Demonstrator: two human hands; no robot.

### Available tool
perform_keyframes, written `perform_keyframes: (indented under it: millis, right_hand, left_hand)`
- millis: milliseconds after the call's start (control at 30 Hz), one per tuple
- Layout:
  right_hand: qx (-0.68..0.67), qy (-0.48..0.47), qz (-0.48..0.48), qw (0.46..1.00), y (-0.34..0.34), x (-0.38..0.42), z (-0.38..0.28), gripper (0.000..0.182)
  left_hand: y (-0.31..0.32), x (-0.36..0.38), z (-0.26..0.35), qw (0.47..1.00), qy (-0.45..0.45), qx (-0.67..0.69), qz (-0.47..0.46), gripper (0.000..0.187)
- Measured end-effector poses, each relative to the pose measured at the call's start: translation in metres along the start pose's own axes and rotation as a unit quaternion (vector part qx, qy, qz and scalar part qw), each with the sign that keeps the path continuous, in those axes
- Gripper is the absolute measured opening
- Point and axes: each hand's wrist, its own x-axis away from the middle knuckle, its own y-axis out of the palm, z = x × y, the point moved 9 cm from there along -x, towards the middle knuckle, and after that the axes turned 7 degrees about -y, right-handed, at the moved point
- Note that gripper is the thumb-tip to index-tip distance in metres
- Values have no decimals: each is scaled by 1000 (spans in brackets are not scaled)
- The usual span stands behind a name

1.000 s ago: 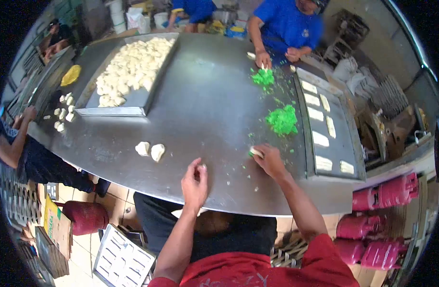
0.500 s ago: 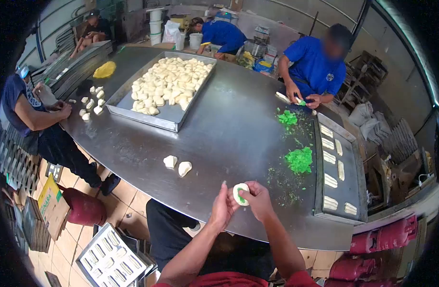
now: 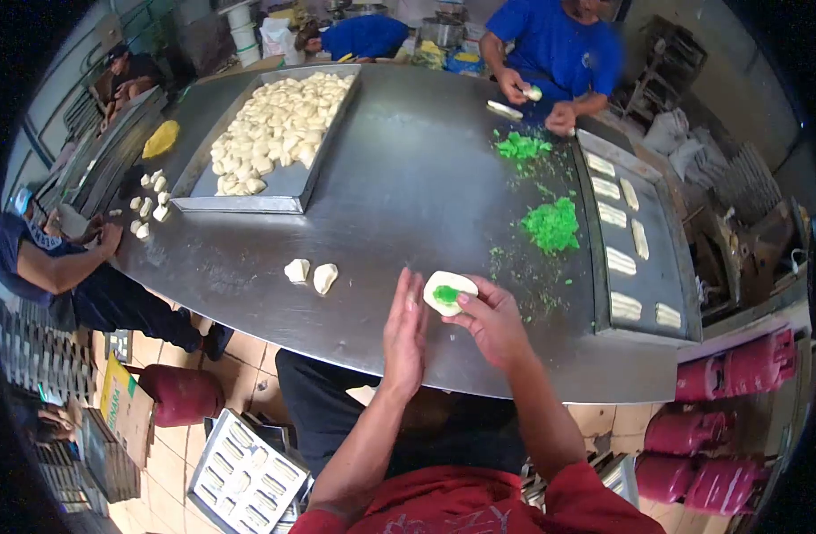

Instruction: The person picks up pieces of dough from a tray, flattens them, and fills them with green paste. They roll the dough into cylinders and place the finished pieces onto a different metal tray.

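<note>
My right hand [image 3: 492, 322] pinches a flattened round of dough [image 3: 437, 280] by its right edge, thumb on top. A small mound of green filling [image 3: 444, 295] lies in the middle of the round. My left hand [image 3: 404, 338] stands just left of the dough, fingers stretched out together, holding nothing. Two loose dough pieces, one dough piece [image 3: 297, 271] and another dough piece [image 3: 325, 278], rest on the metal table [image 3: 399, 178] to the left. Beyond my right hand sits a green crumbly heap [image 3: 551, 225].
A large tray [image 3: 239, 204] of dough pieces stands at the back left. At right, another tray [image 3: 684, 331] holds shaped strips. Across the table, a person in blue [image 3: 559, 53] handles dough by a second green heap [image 3: 521, 146]. Another person [image 3: 61, 258] works at left.
My left hand has come off the dough and straightened. The dough, now in my right hand alone, shows more green filling. The view has shifted, and the person in blue has drawn their hands apart.
</note>
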Motion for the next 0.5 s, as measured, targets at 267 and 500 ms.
perform_keyframes:
  millis: [267, 500]
  right_hand:
    - [205, -54, -41, 976, -18, 2, -12, 38]
    - [278, -185, -144, 932, -4, 2, -45, 35]
  left_hand:
    - [10, -5, -16, 983, -151, -65, -81, 46]
    - [18, -3, -2, 987, -102, -99, -78, 54]
